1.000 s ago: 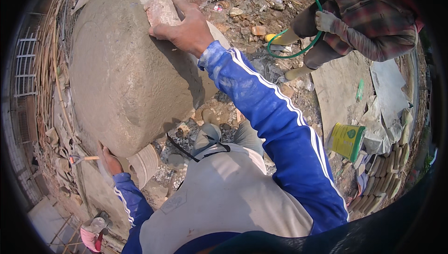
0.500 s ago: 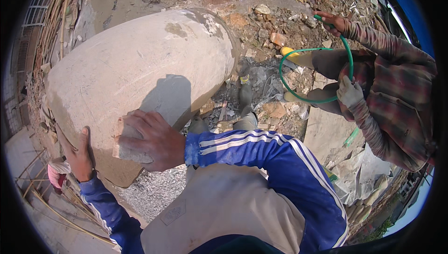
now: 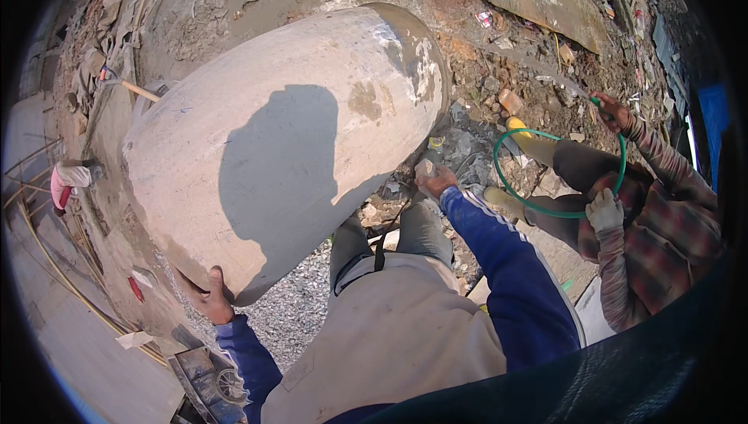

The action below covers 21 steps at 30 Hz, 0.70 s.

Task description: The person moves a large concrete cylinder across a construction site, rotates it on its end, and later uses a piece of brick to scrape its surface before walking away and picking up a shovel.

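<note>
A big pale grey concrete pipe (image 3: 187,128) lies on its side before me, with damp darker patches and a shadow on it. My left hand (image 3: 212,299) rests against its near-left end, thumb spread from the fingers. Those fingers are partly hidden along the rim. My right hand (image 3: 438,181) is beside the pipe's near side, closed around a small pale block (image 3: 425,168); its material is unclear. To the right a co-worker (image 3: 654,245) holds a looped green hose (image 3: 499,159) in both hands, one of them gloved. Water sprays from its end.
Gravel (image 3: 292,307) lies under the pipe's near side. Rubble and a flat weathered sheet (image 3: 545,3) are beyond it. A wooden-handled tool (image 3: 136,89) leans at the far left. Another person (image 3: 70,179) is at the left, near bamboo poles (image 3: 58,276). A wheeled cart (image 3: 206,381) stands lower left.
My right hand has moved right, off the pipe's top, with the block in it. My left hand stays at the pipe's end. The view has shifted, and water now shows at the hose end.
</note>
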Each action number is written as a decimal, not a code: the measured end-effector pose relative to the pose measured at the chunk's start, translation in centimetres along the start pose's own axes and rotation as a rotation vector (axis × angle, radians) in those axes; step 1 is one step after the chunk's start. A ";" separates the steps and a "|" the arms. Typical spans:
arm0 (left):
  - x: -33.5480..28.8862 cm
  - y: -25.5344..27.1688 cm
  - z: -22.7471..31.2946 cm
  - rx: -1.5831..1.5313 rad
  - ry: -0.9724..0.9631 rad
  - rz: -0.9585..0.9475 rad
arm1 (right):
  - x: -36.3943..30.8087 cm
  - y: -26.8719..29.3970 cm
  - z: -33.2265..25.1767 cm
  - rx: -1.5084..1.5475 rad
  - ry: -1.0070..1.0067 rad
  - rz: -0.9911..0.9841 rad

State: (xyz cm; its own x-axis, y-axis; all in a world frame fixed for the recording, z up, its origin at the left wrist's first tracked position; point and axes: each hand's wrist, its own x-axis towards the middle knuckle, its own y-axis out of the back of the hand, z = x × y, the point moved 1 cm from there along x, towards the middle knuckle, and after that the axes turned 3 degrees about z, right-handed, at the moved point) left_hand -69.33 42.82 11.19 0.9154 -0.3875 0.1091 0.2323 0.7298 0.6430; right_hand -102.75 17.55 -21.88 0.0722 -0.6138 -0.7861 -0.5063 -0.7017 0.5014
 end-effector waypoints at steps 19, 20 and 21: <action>1.2 9.8 -22.0 -0.485 0.782 0.384 | 3.7 0.4 -12.0 0.027 0.609 0.438; 1.4 10.2 -23.2 -0.453 0.771 0.394 | 6.0 1.5 -14.3 0.047 0.615 0.482; 1.9 10.1 -24.1 -0.419 0.757 0.403 | 9.0 2.1 -16.3 0.071 0.621 0.527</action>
State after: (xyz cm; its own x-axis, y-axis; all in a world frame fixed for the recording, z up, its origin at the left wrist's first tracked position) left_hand -57.32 63.06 -0.34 0.8880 0.2975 -0.3508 -0.1829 0.9282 0.3240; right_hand -89.19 4.67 -22.00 0.2624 -0.9598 -0.0995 -0.6584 -0.2535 0.7087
